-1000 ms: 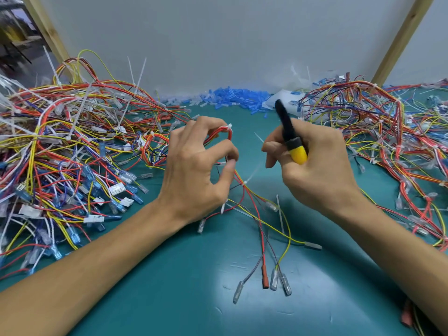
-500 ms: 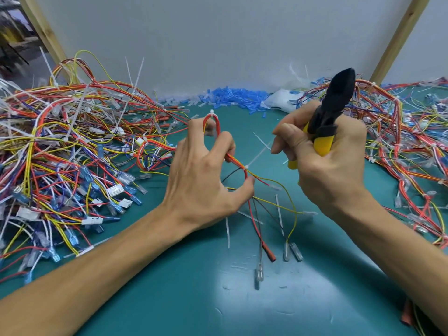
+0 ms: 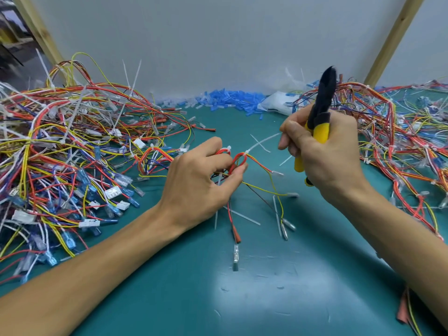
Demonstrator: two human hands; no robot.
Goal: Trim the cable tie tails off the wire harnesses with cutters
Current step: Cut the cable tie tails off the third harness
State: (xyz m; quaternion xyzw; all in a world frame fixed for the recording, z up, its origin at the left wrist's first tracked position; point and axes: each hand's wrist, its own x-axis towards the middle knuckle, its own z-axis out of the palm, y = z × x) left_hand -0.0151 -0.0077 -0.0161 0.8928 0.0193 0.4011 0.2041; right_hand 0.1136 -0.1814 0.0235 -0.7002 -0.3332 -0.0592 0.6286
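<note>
My left hand (image 3: 197,180) pinches a small harness (image 3: 238,161) of red, yellow and black wires at the middle of the teal mat. A white cable tie on the harness has a long tail (image 3: 263,143) sticking up to the right, toward my right fingertips. My right hand (image 3: 322,151) grips cutters (image 3: 321,112) with yellow handles and a black head pointing up, jaws shut, above and to the right of the tie. The harness's loose ends with clear and red terminals (image 3: 236,236) hang down onto the mat.
A big tangle of harnesses (image 3: 68,151) with long tie tails fills the left. Another heap of harnesses (image 3: 397,141) lies at the right. Blue sleeves (image 3: 230,99) and a white bag (image 3: 278,103) line the back wall. Cut tie tails (image 3: 242,215) are scattered on the mat (image 3: 242,299).
My left hand turned the harness so a tie with its tail now points right. My right hand swung the cutters upright, head up, and shifted slightly right.
</note>
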